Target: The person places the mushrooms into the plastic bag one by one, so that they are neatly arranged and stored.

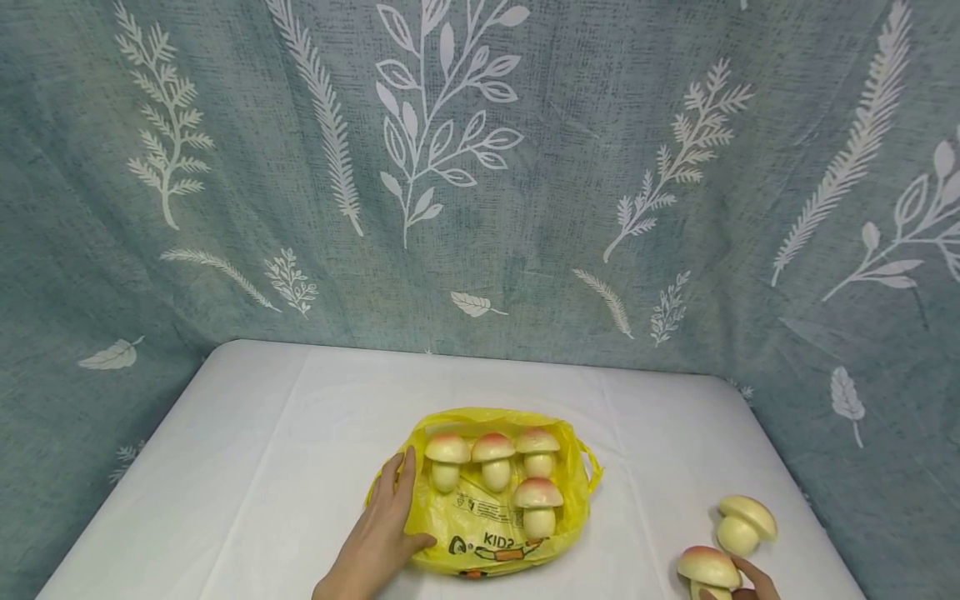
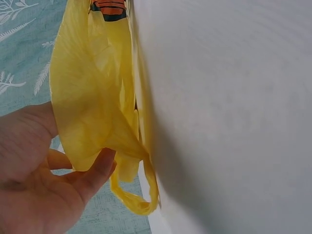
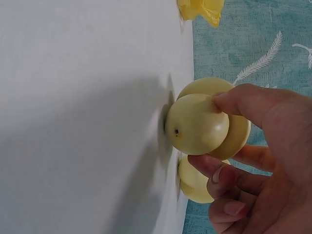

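A yellow plastic bag [image 1: 442, 554] lies spread at the middle of the table, its mouth facing me. Several toy mushrooms with pinkish caps and cream stems, one of them a front mushroom [image 1: 538, 496], are inside. My left hand [image 1: 375, 533] holds the bag's left side; in the left wrist view the plastic [image 2: 83, 97] passes between thumb and fingers. Far to the right, my right hand [image 1: 753, 583] pinches another toy mushroom [image 3: 195, 124] by its stem, thumb on one side and fingers on the other. Just behind it is a tilted toy mushroom [image 1: 738, 529].
The white table [image 1: 225, 483] has its right edge close beyond the loose mushrooms. A blue-green curtain [image 1: 480, 275] with white leaf prints hangs around the table's back and sides. One bag handle loop [image 1: 594, 467] sticks out to the right.
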Demonstrator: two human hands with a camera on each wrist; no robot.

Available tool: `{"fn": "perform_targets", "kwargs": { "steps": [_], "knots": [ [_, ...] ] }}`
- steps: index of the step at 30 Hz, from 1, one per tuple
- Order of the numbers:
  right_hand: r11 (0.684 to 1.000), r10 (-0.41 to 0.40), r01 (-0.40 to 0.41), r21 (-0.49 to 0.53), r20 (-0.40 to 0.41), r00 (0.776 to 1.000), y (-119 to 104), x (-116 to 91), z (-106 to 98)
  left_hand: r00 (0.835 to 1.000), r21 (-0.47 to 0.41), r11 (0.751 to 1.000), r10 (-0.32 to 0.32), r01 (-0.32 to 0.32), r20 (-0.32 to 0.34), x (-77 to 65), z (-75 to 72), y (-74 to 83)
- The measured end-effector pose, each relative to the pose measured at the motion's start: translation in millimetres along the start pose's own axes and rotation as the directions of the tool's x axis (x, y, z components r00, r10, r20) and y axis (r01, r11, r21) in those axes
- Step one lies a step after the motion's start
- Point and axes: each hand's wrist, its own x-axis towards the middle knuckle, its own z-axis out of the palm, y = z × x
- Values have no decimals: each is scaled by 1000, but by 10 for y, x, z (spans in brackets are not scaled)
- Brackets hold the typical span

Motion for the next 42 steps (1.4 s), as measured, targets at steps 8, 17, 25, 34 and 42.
{"fn": "perform_targets", "kwargs": {
  "steps": [8,17,25,34,42],
  "knots": [
    [995,87,-89,47,42,995,-77,2,-40,1000,-50,999,-17,17,-5,31,6,-26],
    [988,80,-67,142,-90,993,-230,-125,-29,999,-108,993,-38,36,-16,60,3,-64],
    [961,-40,123,249,-313,949,-519,-340,-8,999,-158,987,-44,41,-14,79,6,-111],
    [968,-24,81,237,-233,972,-913,-444,35,999,-185,982,-48,44,-17,81,-9,-106],
    [964,-26,50,260,-93,995,-1347,-594,128,998,-189,980,-60,59,0,71,-16,-97]
  ]
}}
